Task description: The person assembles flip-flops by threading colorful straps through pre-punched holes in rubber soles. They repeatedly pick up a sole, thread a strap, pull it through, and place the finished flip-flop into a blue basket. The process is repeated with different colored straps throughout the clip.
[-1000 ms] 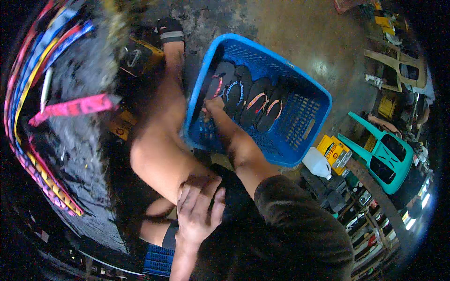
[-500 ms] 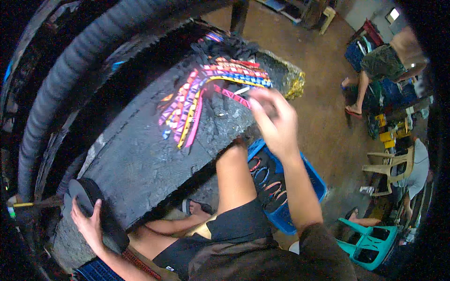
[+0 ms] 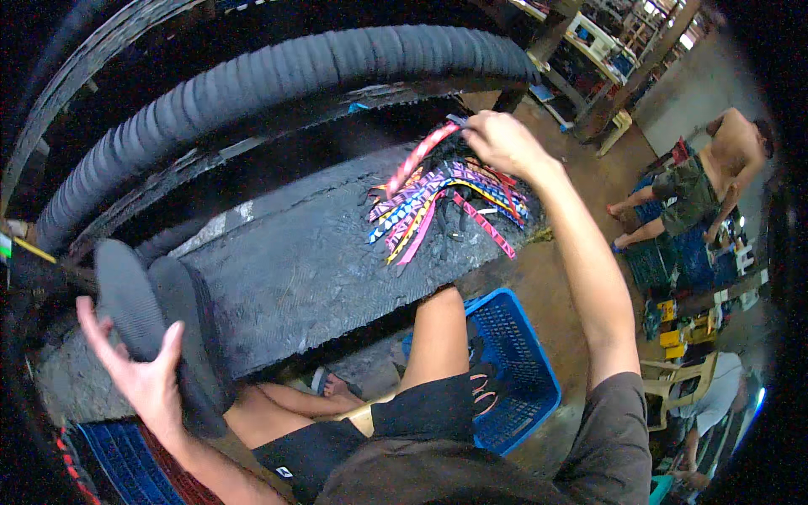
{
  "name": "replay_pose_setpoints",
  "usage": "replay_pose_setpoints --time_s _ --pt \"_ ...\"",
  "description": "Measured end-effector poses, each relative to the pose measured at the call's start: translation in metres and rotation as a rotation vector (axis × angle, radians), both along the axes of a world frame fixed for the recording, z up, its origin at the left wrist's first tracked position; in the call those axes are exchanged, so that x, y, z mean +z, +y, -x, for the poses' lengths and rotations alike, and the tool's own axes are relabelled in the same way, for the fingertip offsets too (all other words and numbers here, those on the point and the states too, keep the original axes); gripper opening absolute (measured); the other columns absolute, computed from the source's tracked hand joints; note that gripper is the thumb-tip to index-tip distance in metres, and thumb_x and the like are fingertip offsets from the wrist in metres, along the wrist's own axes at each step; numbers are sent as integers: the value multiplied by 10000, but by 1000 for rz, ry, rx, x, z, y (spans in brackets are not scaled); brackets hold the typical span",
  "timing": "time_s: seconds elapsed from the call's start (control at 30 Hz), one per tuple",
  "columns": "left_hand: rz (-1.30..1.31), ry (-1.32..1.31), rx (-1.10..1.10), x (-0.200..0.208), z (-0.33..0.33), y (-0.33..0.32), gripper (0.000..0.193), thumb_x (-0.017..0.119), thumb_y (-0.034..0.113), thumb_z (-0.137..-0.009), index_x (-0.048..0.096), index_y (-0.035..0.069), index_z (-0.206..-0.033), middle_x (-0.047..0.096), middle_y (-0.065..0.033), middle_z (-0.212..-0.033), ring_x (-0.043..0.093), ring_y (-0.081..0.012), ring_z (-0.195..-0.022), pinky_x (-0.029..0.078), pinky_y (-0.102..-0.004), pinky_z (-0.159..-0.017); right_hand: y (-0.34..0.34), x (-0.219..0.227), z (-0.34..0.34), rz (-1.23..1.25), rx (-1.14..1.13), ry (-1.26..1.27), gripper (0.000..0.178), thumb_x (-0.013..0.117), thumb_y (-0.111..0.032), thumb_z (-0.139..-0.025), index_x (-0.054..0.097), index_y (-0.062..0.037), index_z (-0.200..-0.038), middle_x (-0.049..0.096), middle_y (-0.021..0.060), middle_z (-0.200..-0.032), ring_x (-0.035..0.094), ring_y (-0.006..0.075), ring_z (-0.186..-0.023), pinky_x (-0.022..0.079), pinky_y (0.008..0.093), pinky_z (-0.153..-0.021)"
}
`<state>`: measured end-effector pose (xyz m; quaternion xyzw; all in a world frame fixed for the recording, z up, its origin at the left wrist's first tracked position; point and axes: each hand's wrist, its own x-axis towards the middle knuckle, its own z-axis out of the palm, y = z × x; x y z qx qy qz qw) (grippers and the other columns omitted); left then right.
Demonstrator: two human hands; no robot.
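At the bench's left end, my left hand (image 3: 147,379) has its thumb and fingers around the lower end of a black footbed-shaped sole (image 3: 128,295). That sole is tilted up beside another dark sole (image 3: 189,328). My right hand (image 3: 505,143), fingers closed, pinches the dark end of a red and white patterned strap (image 3: 418,162), raised above the pile. Beneath it lies a heap of colourful patterned straps (image 3: 433,198) in purple, blue, yellow and pink. One pink strap (image 3: 484,223) sticks out toward the near right.
The worn black bench (image 3: 278,278) runs across before me. Behind it curves a thick ribbed black roll (image 3: 278,76). A blue plastic crate (image 3: 539,370) stands by my knee. Two people are off to the right, near a beige chair (image 3: 686,379).
My right hand has moved from the pink strap to the far side of the heap and lifted the red and white strap. In my left hand a sole has tilted up. The view has turned.
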<state>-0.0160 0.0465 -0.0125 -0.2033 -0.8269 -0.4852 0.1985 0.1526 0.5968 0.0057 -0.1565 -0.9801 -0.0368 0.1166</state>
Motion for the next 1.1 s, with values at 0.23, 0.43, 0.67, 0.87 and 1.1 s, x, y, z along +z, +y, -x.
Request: replay_pose_setpoints --time_s 0.23,0.43,0.67,0.87,1.1 --pt "-469 -544 -716 21 -99 36 552 709 190 -983 465 -56 -1413 637 -83 -1206 626 -187 -1084 506 -327 -984 -61 114 -32 590 64 127 314 633 -267 -991 723 20 -1082 677 -9 -849 581 93 -741 482 294 -662" --pt "-480 -1010 -1463 19 -161 126 579 655 61 -975 447 -19 -1509 517 -158 -1497 461 -219 -1402 345 -370 -1191 -147 140 -45 722 53 171 246 722 -232 -956 732 1 -1034 611 -74 -766 471 15 -683 383 240 -598" --pt "-625 -1183 -1231 -9 -127 147 480 549 270 -1053 562 -9 -1444 643 -118 -1360 569 -185 -1256 403 -345 -1125 -241 70 -85 -209 565 107 221 672 -154 -832 683 -62 -1032 611 61 -841 649 216 -811 562 337 -646" --pt "-581 -1156 -897 -59 -126 114 436 600 48 -1043 480 -66 -1446 673 -140 -1268 625 -152 -1138 506 -304 -1009 -309 -14 -108 -89 638 96 255 657 -181 -821 695 -30 -1023 564 3 -829 581 153 -775 496 268 -587" --pt "-350 -702 -746 -63 -143 70 520 642 24 -1000 440 -87 -1466 664 -192 -1301 622 -192 -1196 496 -337 -1026 -334 -30 -87 736 262 318 303 836 -154 -845 688 -5 -1064 624 85 -820 621 197 -657 487 338 -569"
